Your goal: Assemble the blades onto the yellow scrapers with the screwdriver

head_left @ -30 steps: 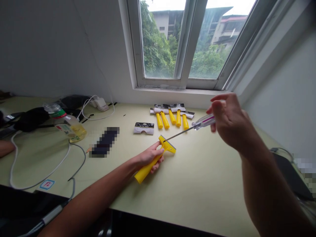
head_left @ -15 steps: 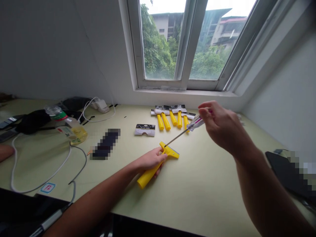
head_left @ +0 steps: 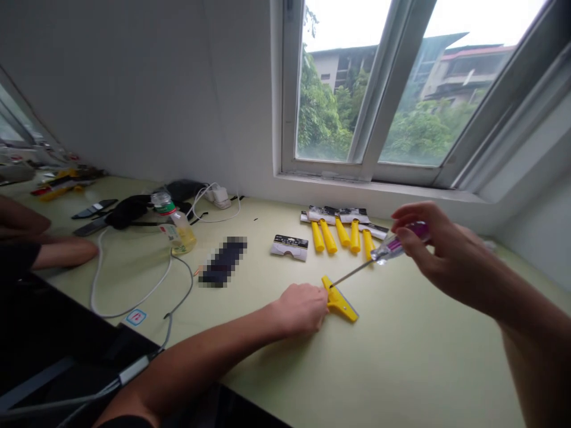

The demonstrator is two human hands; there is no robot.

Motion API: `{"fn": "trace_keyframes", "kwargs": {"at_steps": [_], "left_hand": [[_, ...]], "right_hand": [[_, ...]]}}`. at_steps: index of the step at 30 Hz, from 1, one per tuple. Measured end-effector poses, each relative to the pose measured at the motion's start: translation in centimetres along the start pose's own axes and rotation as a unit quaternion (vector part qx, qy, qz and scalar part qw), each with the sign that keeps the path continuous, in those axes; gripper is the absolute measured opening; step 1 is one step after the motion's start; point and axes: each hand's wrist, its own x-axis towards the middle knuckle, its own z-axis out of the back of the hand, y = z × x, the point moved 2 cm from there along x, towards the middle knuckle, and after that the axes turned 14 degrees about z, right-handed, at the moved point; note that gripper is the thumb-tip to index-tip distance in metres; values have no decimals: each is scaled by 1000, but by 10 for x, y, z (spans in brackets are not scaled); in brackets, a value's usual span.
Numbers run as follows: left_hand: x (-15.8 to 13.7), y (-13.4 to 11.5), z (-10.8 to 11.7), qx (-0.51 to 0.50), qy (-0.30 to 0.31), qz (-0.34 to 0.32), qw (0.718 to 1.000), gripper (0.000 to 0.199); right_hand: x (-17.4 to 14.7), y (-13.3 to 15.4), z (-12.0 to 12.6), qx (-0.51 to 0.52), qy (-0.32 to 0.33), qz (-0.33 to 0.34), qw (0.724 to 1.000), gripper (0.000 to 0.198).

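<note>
A yellow scraper with a wide head lies over the table, and my left hand is closed around its handle, which the hand almost fully covers. My right hand grips the clear and purple handle of a screwdriver. The shaft slants down to the left, its tip meeting the scraper head by a screw spot near the upper end. Whether the tip sits in a screw is too small to tell. Beyond the hands, several packaged yellow scrapers lie in a row with their handles toward me.
A black and white cardboard packaging card and a pixelated dark object lie left of the packages. Farther left are a drink bottle, a white charger and looping cables. Another person's arm rests at the left edge.
The view has swung left, so everything sits farther right. My left hand has turned over the scraper handle, hiding it. The screwdriver tip stays at the scraper head.
</note>
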Motion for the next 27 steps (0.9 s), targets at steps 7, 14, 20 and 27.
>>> {"fn": "trace_keyframes", "kwargs": {"at_steps": [7,14,20,27], "left_hand": [[7,-3,1,98,-3,-15,995,17],[3,5,-2,-13,-11,-38,999,42],[3,5,-6,0,-33,-66,997,50],[4,8,-10,32,-24,-64,997,49]], "right_hand": [[16,12,-5,-69,87,-76,991,38],[51,-1,-1,27,228,9,973,25],[68,12,-7,-10,221,-7,975,35],[77,12,-4,44,292,45,954,27]]}}
